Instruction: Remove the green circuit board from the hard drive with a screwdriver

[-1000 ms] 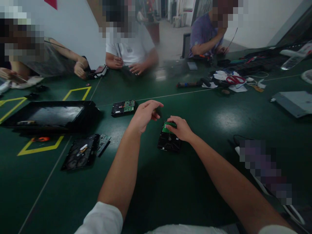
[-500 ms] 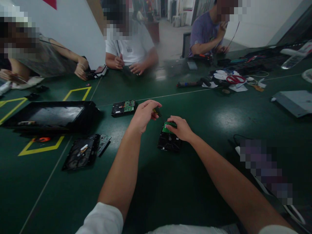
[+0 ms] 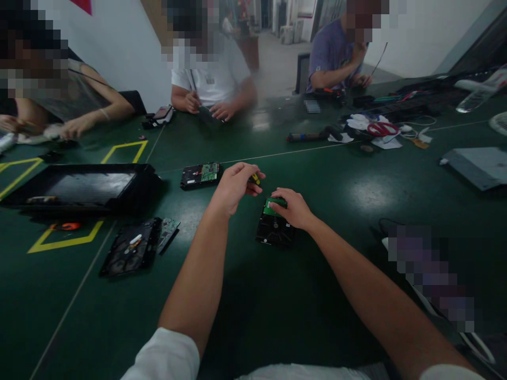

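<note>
A black hard drive (image 3: 276,232) with a green circuit board (image 3: 274,207) at its far end lies on the green table in front of me. My right hand (image 3: 293,207) grips that far end, thumb on the board and fingers curled over the far edge. Just left of and beyond the drive, my left hand (image 3: 240,184) is closed around a small black-and-yellow tool (image 3: 255,179). Most of the tool is hidden by the fingers, so its exact kind is unclear. A second hard drive (image 3: 200,174), board side up, lies left of my left hand.
At left are a large black tray (image 3: 146,182), another hard drive (image 3: 129,250) and a loose circuit board (image 3: 169,235). A grey metal case (image 3: 477,164) sits at right. Beyond lie an electric screwdriver (image 3: 307,137) and red-handled scissors (image 3: 382,129). Three people sit across the table.
The tool in my left hand has tilted, and its yellow part shows more now. My right hand and the drive stay put. The person at far left has drawn a hand back toward themselves.
</note>
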